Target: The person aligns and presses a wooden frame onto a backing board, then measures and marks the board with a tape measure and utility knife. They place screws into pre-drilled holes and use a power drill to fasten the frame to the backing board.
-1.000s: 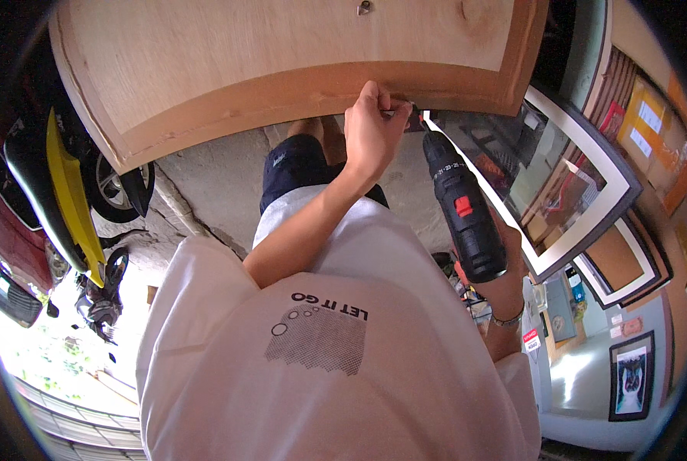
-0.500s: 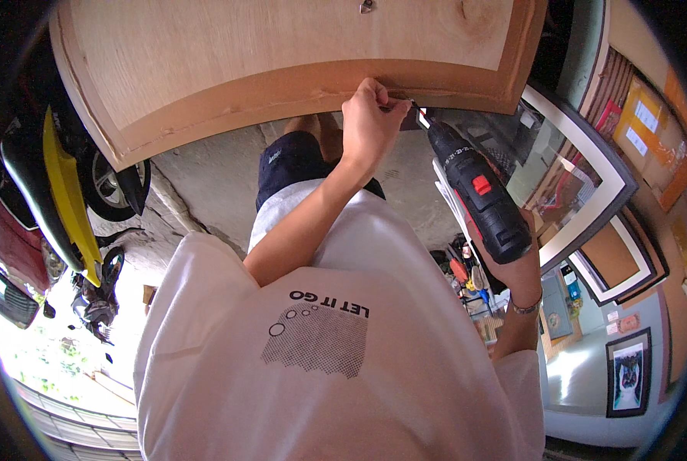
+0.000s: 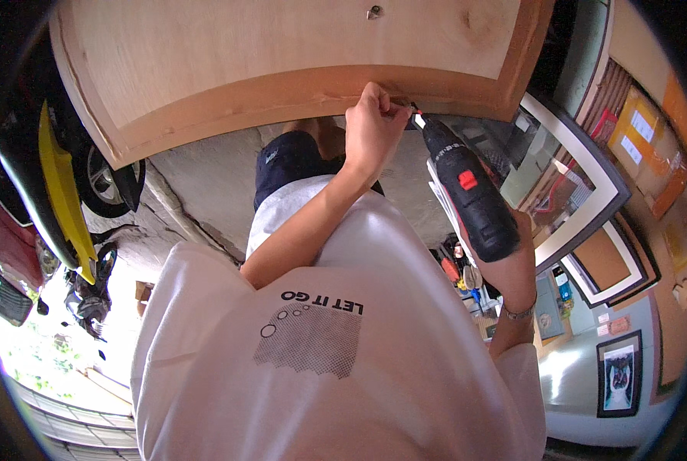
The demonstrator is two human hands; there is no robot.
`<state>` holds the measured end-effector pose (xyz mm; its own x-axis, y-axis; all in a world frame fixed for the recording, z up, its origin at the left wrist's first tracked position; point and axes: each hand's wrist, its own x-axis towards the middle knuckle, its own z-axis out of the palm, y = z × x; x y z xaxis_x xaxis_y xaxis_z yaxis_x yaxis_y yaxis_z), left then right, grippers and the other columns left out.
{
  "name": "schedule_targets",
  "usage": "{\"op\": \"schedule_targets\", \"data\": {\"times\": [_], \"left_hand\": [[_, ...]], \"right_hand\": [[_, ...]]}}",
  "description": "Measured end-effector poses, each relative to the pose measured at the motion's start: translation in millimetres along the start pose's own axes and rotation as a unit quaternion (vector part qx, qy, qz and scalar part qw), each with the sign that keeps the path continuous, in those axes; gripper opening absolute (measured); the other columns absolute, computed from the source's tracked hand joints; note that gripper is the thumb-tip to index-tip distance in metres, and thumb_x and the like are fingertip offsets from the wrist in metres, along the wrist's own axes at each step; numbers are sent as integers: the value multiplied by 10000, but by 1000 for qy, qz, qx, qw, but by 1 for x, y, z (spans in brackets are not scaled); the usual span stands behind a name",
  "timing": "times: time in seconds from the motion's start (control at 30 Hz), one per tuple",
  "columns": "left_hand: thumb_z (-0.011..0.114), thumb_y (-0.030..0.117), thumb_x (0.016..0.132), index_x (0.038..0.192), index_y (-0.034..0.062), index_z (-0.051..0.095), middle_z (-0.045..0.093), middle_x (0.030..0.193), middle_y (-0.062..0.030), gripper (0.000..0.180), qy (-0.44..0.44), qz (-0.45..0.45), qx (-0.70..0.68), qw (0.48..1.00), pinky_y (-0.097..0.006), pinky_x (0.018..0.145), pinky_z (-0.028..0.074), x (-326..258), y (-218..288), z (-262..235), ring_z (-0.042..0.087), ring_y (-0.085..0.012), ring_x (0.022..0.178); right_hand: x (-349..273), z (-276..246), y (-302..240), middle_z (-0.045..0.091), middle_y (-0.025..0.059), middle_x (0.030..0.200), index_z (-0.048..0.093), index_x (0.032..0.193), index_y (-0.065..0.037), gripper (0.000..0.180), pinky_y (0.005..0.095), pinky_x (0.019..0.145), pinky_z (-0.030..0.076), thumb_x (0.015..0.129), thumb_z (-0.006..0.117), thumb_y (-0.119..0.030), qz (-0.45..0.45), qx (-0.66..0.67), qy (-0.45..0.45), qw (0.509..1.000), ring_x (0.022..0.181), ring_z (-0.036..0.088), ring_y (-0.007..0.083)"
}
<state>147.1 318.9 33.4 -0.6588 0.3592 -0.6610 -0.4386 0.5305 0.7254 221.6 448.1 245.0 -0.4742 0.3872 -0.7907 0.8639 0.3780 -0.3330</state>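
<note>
A pale wooden backing panel (image 3: 282,46) bordered with brown tape (image 3: 266,91) lies in front of me. My left hand (image 3: 374,127) is at its near taped edge, thumb and fingers pinched together. What they pinch is too small and hidden to make out. My right hand (image 3: 512,265) is wrapped around a black cordless drill (image 3: 474,200) with a red switch; the drill body hides most of its fingers. The drill's bit end points at the taped edge, close beside my left fingertips. A small metal fitting (image 3: 374,12) is fixed on the panel farther up.
Dark-edged frames with pale mats (image 3: 589,192) lean at the right, near taped cardboard (image 3: 639,127). Tools and small items (image 3: 466,280) lie below the drill. At the left are a motorcycle with yellow bodywork (image 3: 55,165) and its wheel (image 3: 105,180). The floor (image 3: 197,173) is concrete.
The drill has shifted slightly left and its body has turned a little, its bit end now nearer my left fingertips. My left hand keeps its pinch at the panel edge.
</note>
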Motion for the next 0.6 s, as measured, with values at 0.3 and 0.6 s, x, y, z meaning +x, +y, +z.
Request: {"op": "schedule_targets", "data": {"times": [0.3,0.6], "left_hand": [[727,49,780,792,20,435,681,716,-193,294,-15,0,2,1000,-352,637,534,-2,3,-3,718,-316,717],[758,50,770,770,27,420,630,685,-157,338,-12,11,7,1000,-327,606,524,-1,1,-1,728,-250,752]], "right_hand": [[-36,11,60,642,148,1031,601,1188,-40,590,385,848,501,695,869,-225,-1,-99,59,993,951,651,277],[-25,13,57,693,137,910,617,1121,-10,515,367,767,523,710,855,-209,-15,-67,60,996,818,685,261]]}}
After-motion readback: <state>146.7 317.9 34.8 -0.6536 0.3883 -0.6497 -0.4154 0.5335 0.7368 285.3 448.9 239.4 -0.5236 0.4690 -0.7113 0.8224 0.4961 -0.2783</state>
